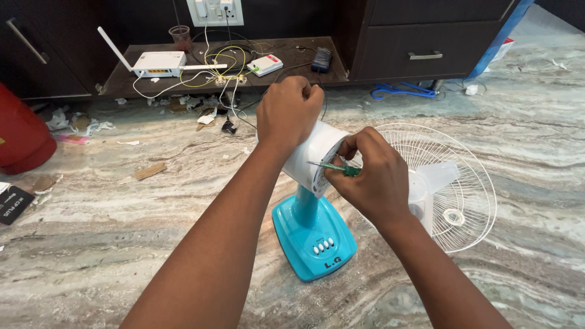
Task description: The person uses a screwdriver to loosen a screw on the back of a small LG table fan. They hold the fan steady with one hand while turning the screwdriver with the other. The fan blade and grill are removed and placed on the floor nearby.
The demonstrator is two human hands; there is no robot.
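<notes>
A small table fan stands on the marble floor on its turquoise base [311, 234], which carries a row of white buttons. My left hand [287, 109] grips the top of its white motor housing [311, 159] from above. My right hand [365, 176] holds a green-handled screwdriver [332, 166], its thin shaft pointing left against the housing's front face. The white wire grille [451, 183] with clear blades lies flat on the floor just right of my right hand.
A low dark shelf [292, 61] at the back holds a white router [159, 62], a small white box [264, 64], tangled wires and a cup. Paper scraps [79, 125] litter the floor at left, next to a red object [21, 137]. Dark drawers [426, 55] stand at back right.
</notes>
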